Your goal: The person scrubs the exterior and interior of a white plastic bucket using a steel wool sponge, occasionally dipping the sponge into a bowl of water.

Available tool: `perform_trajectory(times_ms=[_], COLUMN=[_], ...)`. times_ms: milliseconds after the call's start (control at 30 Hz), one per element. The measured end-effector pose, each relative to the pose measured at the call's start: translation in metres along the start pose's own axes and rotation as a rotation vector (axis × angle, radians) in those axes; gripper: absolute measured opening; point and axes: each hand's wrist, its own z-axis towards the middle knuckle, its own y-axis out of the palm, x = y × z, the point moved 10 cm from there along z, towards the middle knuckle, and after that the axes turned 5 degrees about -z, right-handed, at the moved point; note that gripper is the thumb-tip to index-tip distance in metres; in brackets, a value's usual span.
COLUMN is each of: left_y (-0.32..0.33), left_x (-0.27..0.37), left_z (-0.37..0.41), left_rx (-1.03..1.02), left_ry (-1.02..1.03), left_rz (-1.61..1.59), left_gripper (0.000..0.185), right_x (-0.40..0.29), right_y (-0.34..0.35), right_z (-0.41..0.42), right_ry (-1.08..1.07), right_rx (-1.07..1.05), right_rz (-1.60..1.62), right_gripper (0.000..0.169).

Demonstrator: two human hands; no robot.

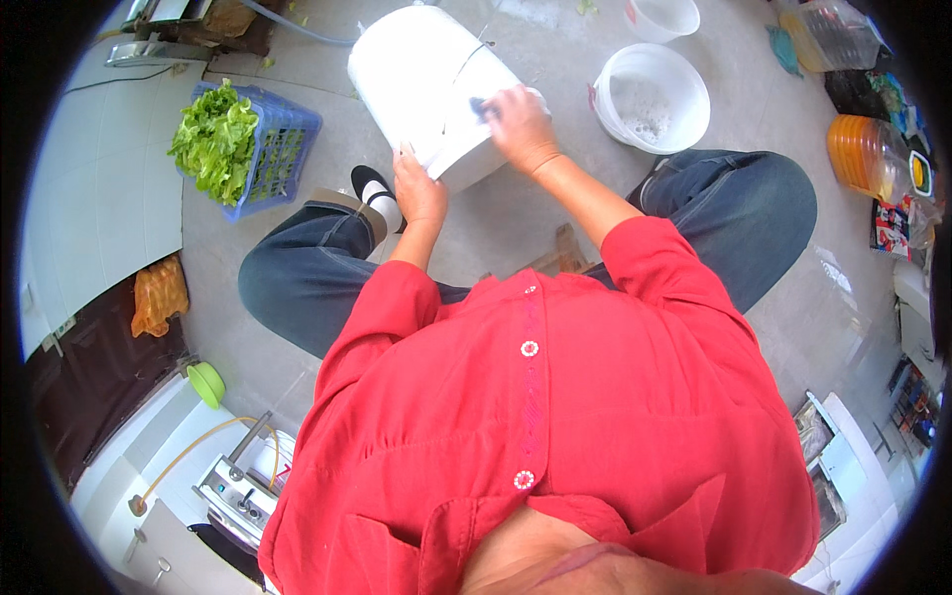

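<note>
A large white plastic bucket [416, 74] lies tilted on its side on the floor in front of me. My left hand [421, 190] grips its near edge, fingers on the outside. Against the bucket's upper side, my right hand [522, 132] holds a small dark scrubbing pad [478, 108]; the pad is blurred and partly covered by the fingers. A thin dark line, perhaps the wire handle, crosses the white wall. To the right stands a white bucket with sudsy water [648, 108].
A blue plastic crate [290, 152] of leafy greens [216, 141] stands left. Another white tub [664, 18] is at the far right, and a grey hose [305, 28] runs behind the bucket. Plastic jugs [855, 156] line the right side. Low wood [569, 249] shows between my legs.
</note>
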Motion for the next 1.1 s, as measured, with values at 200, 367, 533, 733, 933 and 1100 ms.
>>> perform_trajectory(times_ms=[200, 367, 533, 733, 933, 1100], left_y=[0.005, -0.014, -0.04, -0.083, -0.111, -0.107], left_x=[-0.028, 0.027, 0.057, 0.128, 0.178, 0.147], left_z=[0.018, 0.022, 0.043, 0.097, 0.121, 0.156], left_rx=[0.008, 0.067, 0.09, -0.031, -0.112, -0.183], left_ry=[-0.01, 0.276, 0.359, 0.638, 0.79, 0.636], left_rz=[-0.038, -0.029, -0.08, 0.059, 0.052, -0.241], left_gripper=[0.074, 0.063, 0.058, 0.053, 0.048, 0.038], right_x=[0.152, 0.094, 0.058, 0.067, 0.11, 0.123], right_y=[0.026, 0.004, -0.004, -0.019, 0.005, 0.046], right_z=[-0.025, 0.005, 0.019, 0.025, -0.007, -0.036], right_ry=[0.521, 0.347, 0.282, 0.325, 0.469, 0.731], right_rx=[-0.169, -0.136, -0.306, -0.264, -0.325, -0.626], right_rz=[-0.039, 0.087, 0.067, 0.055, 0.091, 0.435], right_gripper=[0.028, 0.041, 0.051, 0.059, 0.074, 0.045])
